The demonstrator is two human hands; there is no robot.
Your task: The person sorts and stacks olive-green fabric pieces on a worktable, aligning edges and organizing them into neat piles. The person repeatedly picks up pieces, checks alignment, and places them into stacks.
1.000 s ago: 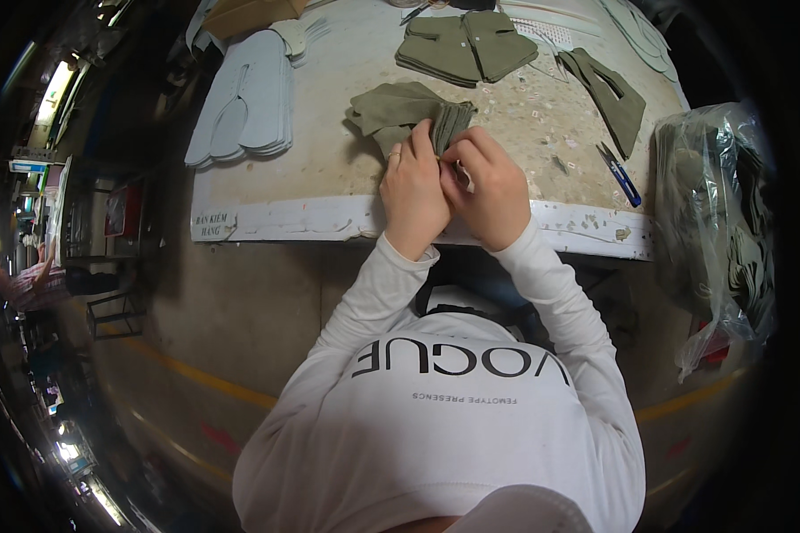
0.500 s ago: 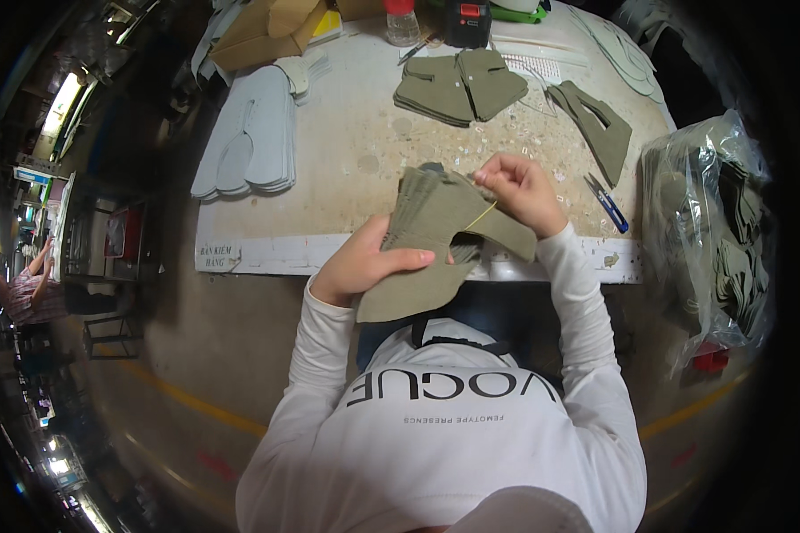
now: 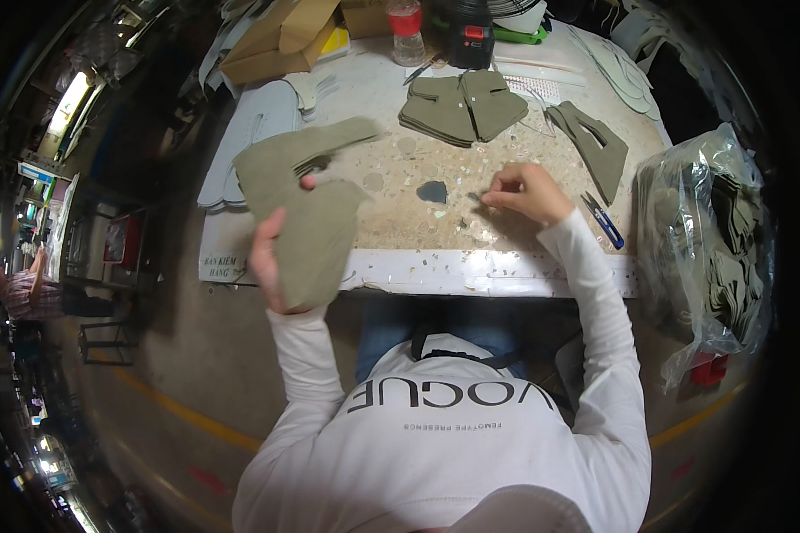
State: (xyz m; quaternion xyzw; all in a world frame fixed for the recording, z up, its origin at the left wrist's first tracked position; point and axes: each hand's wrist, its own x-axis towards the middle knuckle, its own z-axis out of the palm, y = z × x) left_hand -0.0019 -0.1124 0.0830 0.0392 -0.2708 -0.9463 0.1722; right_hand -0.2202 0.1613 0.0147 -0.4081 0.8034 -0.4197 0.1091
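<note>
My left hand (image 3: 268,258) is closed around a stack of olive-green cut fabric pieces (image 3: 316,222), its thumb lying across them. The stack is tilted over the table's left side and slightly smeared by motion. Over the middle right of the table, my right hand (image 3: 532,197) pinches a small dark scrap (image 3: 476,197) between thumb and fingertips; its exact kind is too small to tell. Left of that hand, a dark grey flat piece (image 3: 432,192) lies on the worn tabletop (image 3: 391,235).
Stacked olive pieces (image 3: 462,111) lie at the back, with another olive stack (image 3: 596,147) to their right. Blue-handled thread snips (image 3: 604,222) rest near a clear plastic bag (image 3: 684,240) of pieces. Pale grey cut-outs (image 3: 227,178), a cardboard box (image 3: 271,49) and a bottle (image 3: 407,35) stand farther left.
My left hand has carried the olive stack left, away from my right hand. My right hand has let go of the stack and the yellow strand, which no longer shows. The dark grey piece is now uncovered.
</note>
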